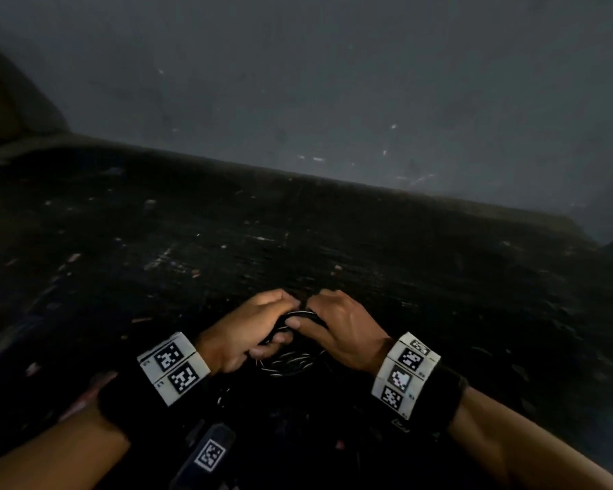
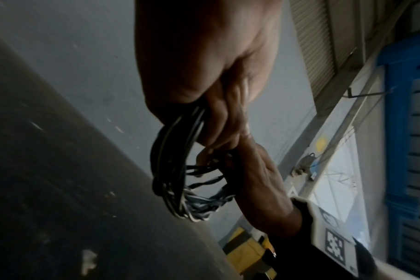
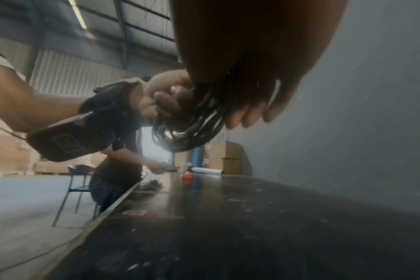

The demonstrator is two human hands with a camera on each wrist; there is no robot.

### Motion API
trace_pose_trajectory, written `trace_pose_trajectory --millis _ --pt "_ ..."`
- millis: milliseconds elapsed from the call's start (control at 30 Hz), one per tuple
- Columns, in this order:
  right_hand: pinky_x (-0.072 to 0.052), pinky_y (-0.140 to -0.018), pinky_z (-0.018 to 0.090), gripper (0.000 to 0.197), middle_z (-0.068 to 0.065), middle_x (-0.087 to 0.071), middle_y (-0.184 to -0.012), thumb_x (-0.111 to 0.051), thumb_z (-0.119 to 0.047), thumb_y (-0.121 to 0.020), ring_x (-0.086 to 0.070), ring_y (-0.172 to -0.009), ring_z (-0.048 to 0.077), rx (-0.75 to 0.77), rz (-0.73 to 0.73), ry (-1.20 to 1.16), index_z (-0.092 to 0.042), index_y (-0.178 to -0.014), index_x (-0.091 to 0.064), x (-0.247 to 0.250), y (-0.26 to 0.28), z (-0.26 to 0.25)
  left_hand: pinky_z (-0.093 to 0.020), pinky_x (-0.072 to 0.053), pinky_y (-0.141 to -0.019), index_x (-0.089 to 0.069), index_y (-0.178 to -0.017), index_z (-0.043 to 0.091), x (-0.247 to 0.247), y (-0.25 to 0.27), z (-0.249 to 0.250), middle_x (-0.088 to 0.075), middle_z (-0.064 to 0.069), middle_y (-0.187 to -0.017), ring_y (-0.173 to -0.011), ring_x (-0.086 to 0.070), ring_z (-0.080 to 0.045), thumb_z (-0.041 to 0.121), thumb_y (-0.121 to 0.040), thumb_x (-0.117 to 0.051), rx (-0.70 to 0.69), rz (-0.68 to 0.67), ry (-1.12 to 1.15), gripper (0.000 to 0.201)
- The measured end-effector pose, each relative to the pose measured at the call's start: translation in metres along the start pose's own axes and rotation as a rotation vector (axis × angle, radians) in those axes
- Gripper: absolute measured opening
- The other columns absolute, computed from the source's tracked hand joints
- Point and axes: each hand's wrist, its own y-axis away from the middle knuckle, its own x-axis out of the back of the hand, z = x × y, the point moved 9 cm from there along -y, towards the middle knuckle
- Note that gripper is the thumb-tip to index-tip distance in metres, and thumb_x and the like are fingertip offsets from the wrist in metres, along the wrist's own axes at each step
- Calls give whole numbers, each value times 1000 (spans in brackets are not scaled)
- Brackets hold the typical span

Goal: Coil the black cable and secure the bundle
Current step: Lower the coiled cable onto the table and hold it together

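Observation:
The black cable [image 1: 291, 362] is wound into a bundle of several loops and hangs a little above the dark table [image 1: 298, 242]. My left hand [image 1: 259, 330] grips the top of the bundle with curled fingers. My right hand [image 1: 333, 323] meets it from the right, thumb and fingers pinching the same strands. In the left wrist view the coil [image 2: 175, 170] hangs below my left hand [image 2: 204, 75], with my right hand [image 2: 252, 170] at its side. In the right wrist view the loops [image 3: 192, 128] dangle between my right hand [image 3: 247, 85] and my left fingers [image 3: 168, 102].
A grey wall [image 1: 333, 83] rises behind the table's far edge. In the right wrist view another person [image 3: 117, 170] works further down the table, near a red object [image 3: 187, 176], a film roll [image 3: 205, 170] and cardboard boxes [image 3: 228, 157]. A chair [image 3: 77, 187] stands beside the table.

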Motion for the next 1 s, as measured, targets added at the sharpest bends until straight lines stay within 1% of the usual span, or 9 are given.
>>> trace_pose_trajectory --millis 100,200,367,533,633,733,833,933,1000 --pt "-38 -70 23 49 7 -62 -82 -39 -51 -90 -50 -78 13 102 23 -167 -8 -90 -63 -17 3 -18 -12 -13 -26 -48 -79 14 12 10 -22 -39 1 -55 -34 -27 -5 26 -97 -44 12 35 38 22" --pt "-40 -63 17 28 -5 -58 -74 -47 -38 -93 -51 -69 3 106 -33 -331 -16 -84 -61 -43 9 -28 -15 -15 -28 -49 -75 16 20 22 -49 -36 0 -55 -43 -22 -12 32 -96 -47 26 47 75 27" --pt "-48 -65 38 65 11 -64 -78 -30 -66 -84 -61 -72 23 70 -69 -286 -9 -78 -60 -93 27 -34 -17 -21 -30 -44 -72 11 32 56 -86 -37 4 -46 -33 -28 -8 26 -98 -43 -26 292 -99 30" --pt "-46 -70 37 65 11 -68 -87 -20 -63 -83 -63 -82 27 92 -128 -227 -10 -82 -58 -137 44 -51 -23 -35 -43 -56 -69 14 51 87 -132 -47 -1 -52 -45 -45 -12 32 -98 -42 96 529 -279 37" --pt "-46 -72 38 67 13 -69 -93 -17 -62 -82 -64 -86 30 84 -133 -249 -9 -86 -58 -155 52 -57 -25 -38 -46 -60 -62 17 59 104 -150 -51 3 -47 -45 -48 -12 31 -96 -47 137 677 -241 40" --pt "-45 -71 36 64 15 -69 -93 -19 -60 -83 -63 -87 32 90 -144 -274 -8 -86 -57 -163 54 -62 -24 -46 -49 -63 -63 17 63 115 -157 -60 -3 -55 -50 -57 -11 23 -93 -52 114 806 -166 33" --pt "-40 -70 30 50 14 -68 -94 -32 -51 -92 -62 -88 29 64 -180 -311 -8 -87 -57 -165 53 -59 -9 -39 -40 -62 -65 15 65 114 -161 -57 -1 -53 -44 -54 -3 21 -91 -55 112 820 -106 28" --pt "-38 -74 21 32 13 -69 -95 -41 -34 -96 -63 -88 24 9 -203 -414 -9 -91 -60 -167 45 -51 -22 -42 -53 -65 -69 5 72 102 -158 -60 -4 -58 -53 -55 -11 25 -88 -58 103 773 -114 29" --pt "-44 -79 24 36 10 -69 -92 -38 -35 -97 -64 -86 19 -28 -259 -470 -10 -90 -61 -170 36 -50 -30 -43 -61 -64 -63 4 80 91 -154 -62 -4 -59 -57 -58 -12 19 -87 -57 61 730 -127 29"
